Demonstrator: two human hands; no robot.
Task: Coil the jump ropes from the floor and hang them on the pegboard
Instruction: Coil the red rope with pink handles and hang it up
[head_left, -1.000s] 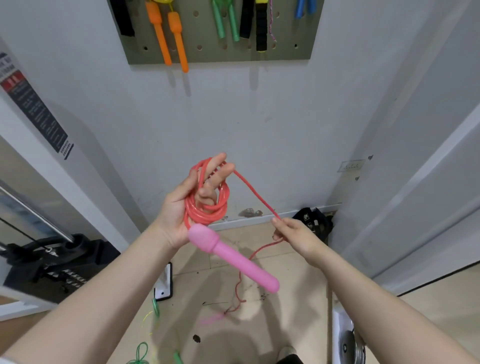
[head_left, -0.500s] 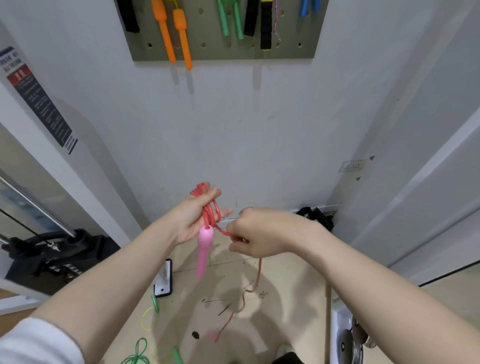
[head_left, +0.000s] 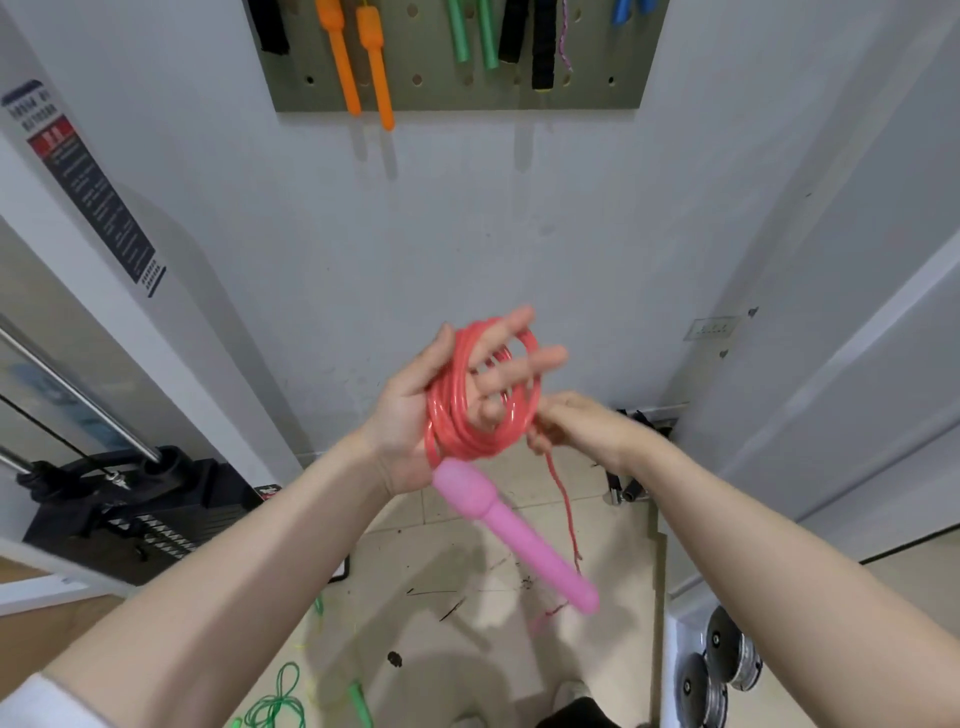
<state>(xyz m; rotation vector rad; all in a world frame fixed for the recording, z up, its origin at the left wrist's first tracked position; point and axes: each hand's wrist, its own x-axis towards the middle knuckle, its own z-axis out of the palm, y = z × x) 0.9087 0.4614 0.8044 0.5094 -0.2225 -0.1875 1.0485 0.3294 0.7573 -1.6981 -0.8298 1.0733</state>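
Note:
A red jump rope (head_left: 480, 415) is wound in several loops around my left hand (head_left: 415, 410), whose fingers are spread through the coil. Its pink handle (head_left: 511, 535) hangs down to the right below that palm. My right hand (head_left: 576, 428) pinches the loose tail of the rope (head_left: 563, 499) just right of the coil, and the tail drops toward the floor. The grey-green pegboard (head_left: 452, 98) is on the wall above, with orange handles (head_left: 363, 62), green handles (head_left: 472, 36) and black handles hanging on it.
A green jump rope (head_left: 283, 701) lies on the tiled floor at the bottom left. A black weight machine (head_left: 130, 499) stands at the left. Metal weight plates (head_left: 717, 665) sit at the bottom right, and a white door frame rises on the right.
My left hand has turned palm up and opened its fingers, with more loops on it. My right hand moved to the right of the coil. The pink handle swung out to the right.

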